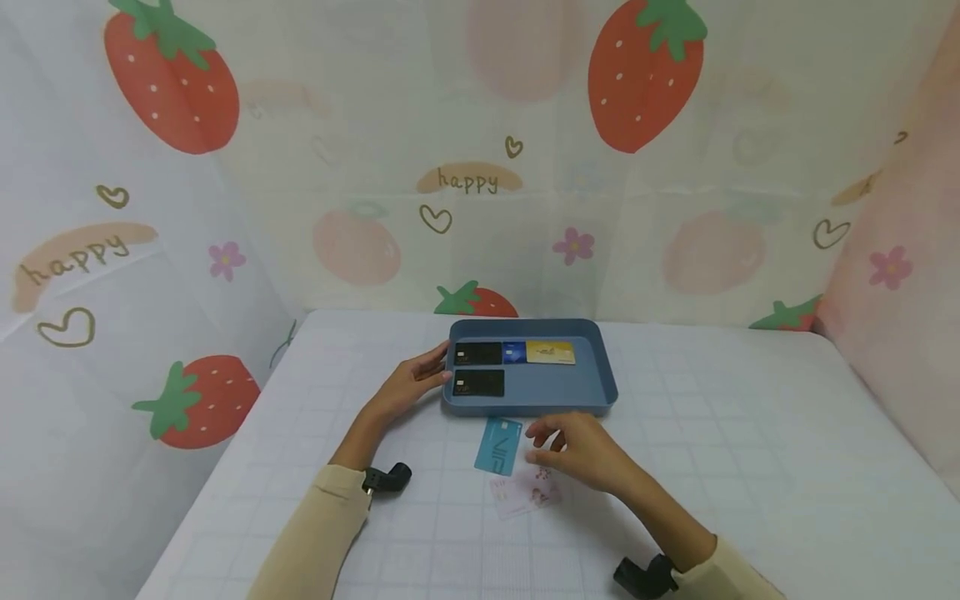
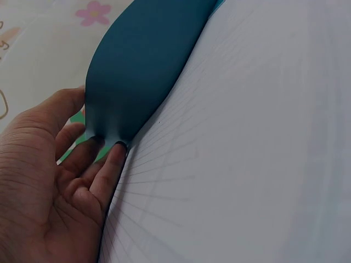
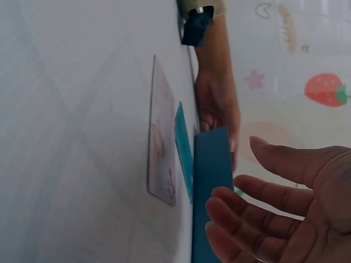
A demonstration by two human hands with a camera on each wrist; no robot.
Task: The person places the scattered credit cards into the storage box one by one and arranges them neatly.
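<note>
Tray (image 1: 551,390) is lying beyond teal card (image 1: 498,447) and pink card (image 1: 517,498) on bench (image 1: 712,408); relaxed left grip (image 1: 407,382) is touching tray's side, likely steadying it; loosely curled right grip (image 1: 581,452) is holding nothing.

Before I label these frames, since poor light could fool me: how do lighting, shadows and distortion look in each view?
Head view: brightest, soft shadow near the right hand, pale card washed out against the white table; left wrist view: dim, the tray looking bowed; right wrist view: dim, greyish, turned sideways.
</note>
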